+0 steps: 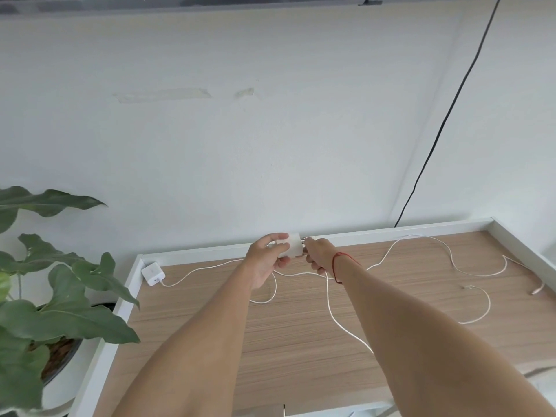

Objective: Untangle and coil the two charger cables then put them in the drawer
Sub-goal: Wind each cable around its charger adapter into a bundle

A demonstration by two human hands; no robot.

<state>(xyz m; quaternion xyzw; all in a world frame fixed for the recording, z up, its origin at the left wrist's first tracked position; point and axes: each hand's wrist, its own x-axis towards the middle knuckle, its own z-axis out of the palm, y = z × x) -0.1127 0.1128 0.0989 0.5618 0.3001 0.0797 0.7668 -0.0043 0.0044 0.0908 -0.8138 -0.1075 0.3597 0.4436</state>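
White charger brick lifted off table, near far rim, pinched in left hand. Left grip clenched around brick body. Right hand just beside it, fingertips closed at brick's right end, seemingly on cable plug; exact contact too small to confirm. Thin white cable dropping from right hand, trailing toward near edge. 2nd white charger brick lying flat at far-left corner of table, its cable running right, passing under hands. More white cable looped across right half, 2 loose connector ends near right rim. All cable slack, uncoiled, crossing in middle; which strand belongs to which brick hard to tell.

Step judged: separating plug from brick, or starting untangle. Early stage, nothing coiled, drawer not in view.

Risks: pulling held cable while strands cross could tighten knot under hands. Tugging could drag 2nd brick or loose ends off table edge. Yanking plug at angle could strain connector. Thin slick cable likely to spring open when coiled.

Surroundings: white raised rim, potted plant at left, black wire on wall.
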